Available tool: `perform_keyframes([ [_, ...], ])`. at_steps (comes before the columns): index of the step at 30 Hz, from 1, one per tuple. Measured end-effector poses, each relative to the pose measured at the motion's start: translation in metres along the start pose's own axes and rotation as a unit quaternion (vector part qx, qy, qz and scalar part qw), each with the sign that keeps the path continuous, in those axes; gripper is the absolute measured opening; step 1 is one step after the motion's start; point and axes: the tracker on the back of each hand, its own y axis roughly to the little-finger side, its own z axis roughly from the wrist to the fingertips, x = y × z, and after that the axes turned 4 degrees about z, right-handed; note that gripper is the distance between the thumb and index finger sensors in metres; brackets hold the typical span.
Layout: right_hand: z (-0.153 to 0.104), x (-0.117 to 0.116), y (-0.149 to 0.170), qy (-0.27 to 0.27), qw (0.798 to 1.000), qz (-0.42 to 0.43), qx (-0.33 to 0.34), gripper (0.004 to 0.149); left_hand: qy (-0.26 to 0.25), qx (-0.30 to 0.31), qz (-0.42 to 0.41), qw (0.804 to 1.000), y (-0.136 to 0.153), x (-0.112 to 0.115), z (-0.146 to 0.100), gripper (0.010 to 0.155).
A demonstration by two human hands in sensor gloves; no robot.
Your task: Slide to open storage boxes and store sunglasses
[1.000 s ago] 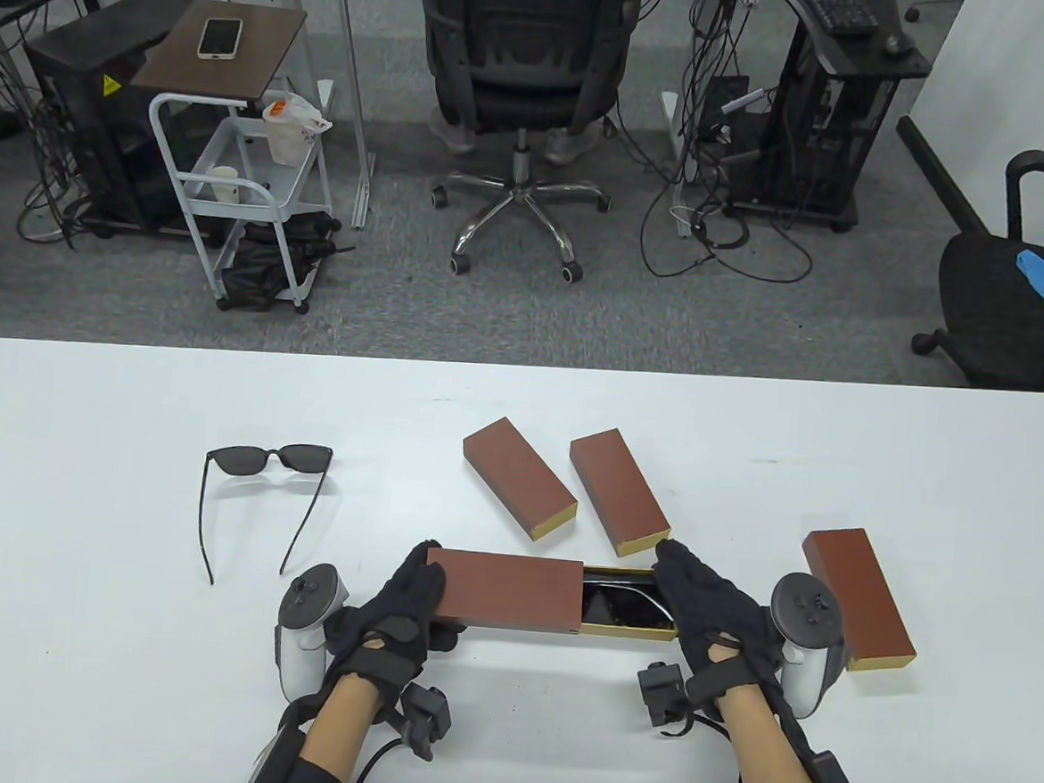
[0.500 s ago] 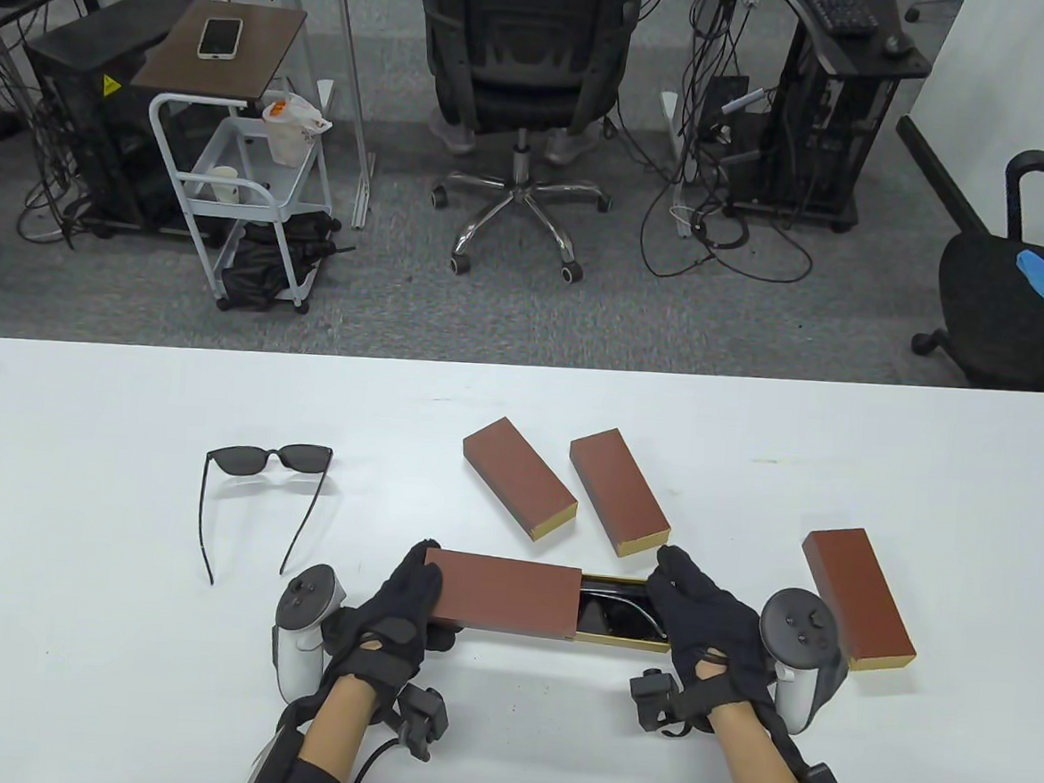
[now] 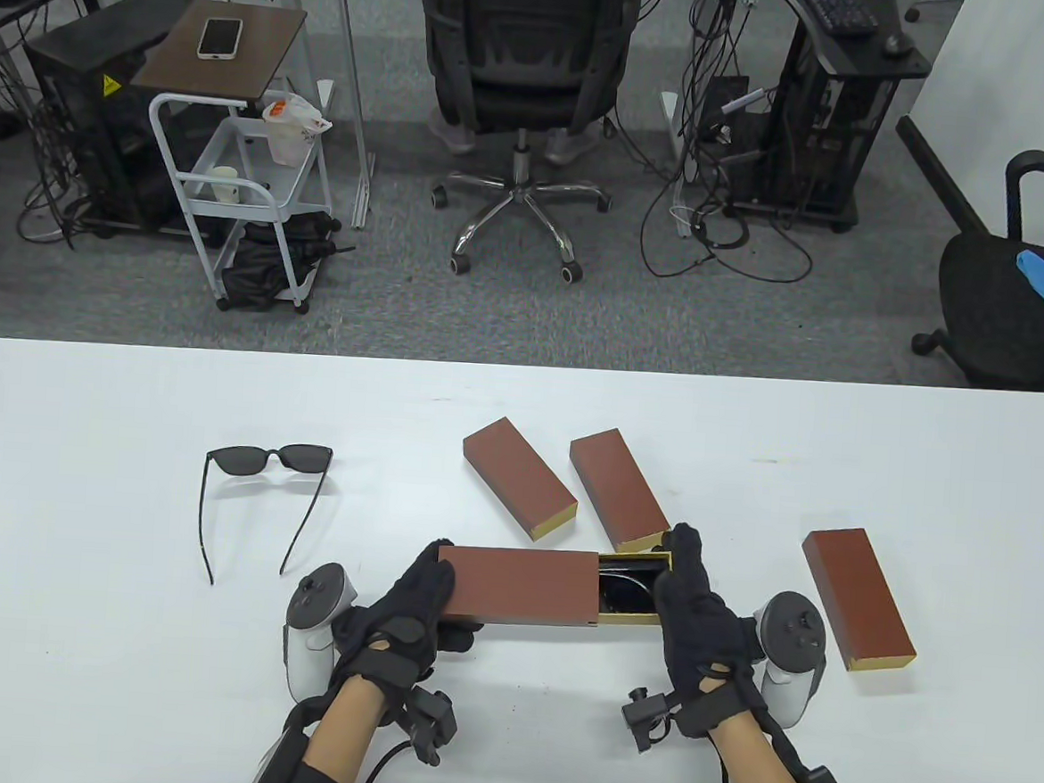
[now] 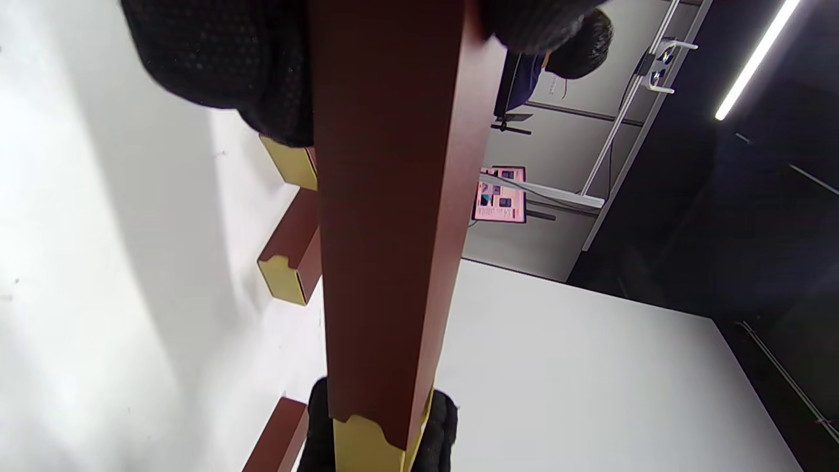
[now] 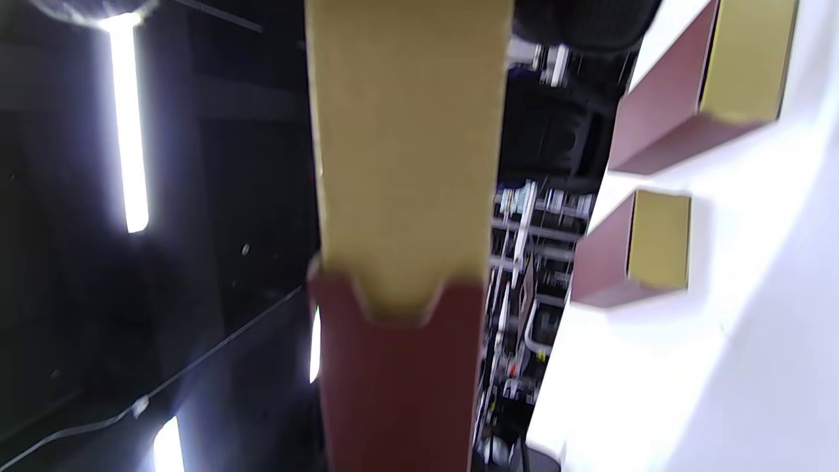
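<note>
Both hands hold one storage box between them, low at the table's (image 3: 79, 468) near edge. The left hand (image 3: 408, 611) wraps the left end of the brown sleeve (image 3: 522, 585), fingers curled over its top edge and thumb below. The right hand (image 3: 694, 614) grips the exposed end of the gold inner tray (image 3: 644, 561), fingers reaching over its far corner. The tray sticks out of the sleeve only a short way on the right, and a dark pair of stored sunglasses (image 3: 629, 591) shows in the gap, mostly covered by the sleeve and the right fingers.

A second pair, the open sunglasses (image 3: 267, 463), lies well apart on the left with its arms spread. Three closed boxes lie beyond and to the right: one (image 3: 516, 473), a second (image 3: 618, 488) almost touching the right fingertips, and a third (image 3: 856, 598) near the right tracker.

In the left wrist view the sleeve (image 4: 387, 216) fills the middle, with the gloved fingers cut off at the top. The right wrist view is blurred; it shows the tray's gold side (image 5: 406, 144) entering the notched sleeve.
</note>
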Motion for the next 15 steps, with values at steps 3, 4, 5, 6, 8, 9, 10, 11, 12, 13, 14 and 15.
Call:
perform_keyframes([
  [3, -0.001, -0.009, 0.000, -0.027, 1.000, 0.009, 0.000, 0.088, 0.007, -0.003, 0.005, 1.000, -0.001, 0.007, 0.001, 0.071],
  [4, -0.001, -0.012, 0.000, -0.036, 0.999, 0.010, 0.000, 0.088, 0.010, -0.003, 0.006, 1.000, -0.001, 0.009, 0.001, 0.071],
  [5, -0.001, -0.015, 0.000, -0.045, 0.999, 0.010, 0.000, 0.089, 0.013, -0.002, 0.006, 1.000, -0.001, 0.011, 0.001, 0.071],
  [6, -0.001, -0.017, 0.000, -0.048, 0.999, 0.009, 0.000, 0.089, 0.014, -0.002, 0.005, 1.000, -0.002, 0.012, 0.001, 0.072],
  [8, -0.002, -0.021, 0.000, -0.058, 0.998, 0.005, -0.001, 0.089, 0.014, -0.003, 0.006, 1.000, -0.002, 0.013, 0.001, 0.072],
  [9, -0.002, -0.022, 0.001, -0.067, 0.998, 0.003, -0.003, 0.089, 0.014, -0.004, 0.010, 1.000, -0.002, 0.013, 0.001, 0.072],
  [10, -0.002, -0.024, 0.001, -0.075, 0.997, 0.004, -0.005, 0.090, 0.014, -0.007, 0.014, 1.000, -0.002, 0.014, 0.001, 0.072],
  [11, -0.003, -0.025, 0.002, -0.079, 0.997, 0.004, -0.007, 0.090, 0.014, -0.008, 0.017, 1.000, -0.002, 0.014, 0.001, 0.072],
  [12, -0.003, -0.026, 0.002, -0.083, 0.996, 0.005, -0.008, 0.090, 0.015, -0.008, 0.017, 1.000, -0.002, 0.014, 0.001, 0.072],
  [13, -0.003, -0.026, 0.002, -0.084, 0.996, 0.005, -0.008, 0.090, 0.016, -0.009, 0.017, 1.000, -0.001, 0.015, 0.001, 0.072],
  [14, -0.003, -0.027, 0.002, -0.087, 0.996, 0.005, -0.009, 0.090, 0.018, -0.010, 0.017, 1.000, -0.001, 0.016, 0.001, 0.072],
  [15, -0.003, -0.027, 0.002, -0.089, 0.996, 0.004, -0.009, 0.090, 0.020, -0.010, 0.018, 1.000, -0.002, 0.017, 0.001, 0.072],
])
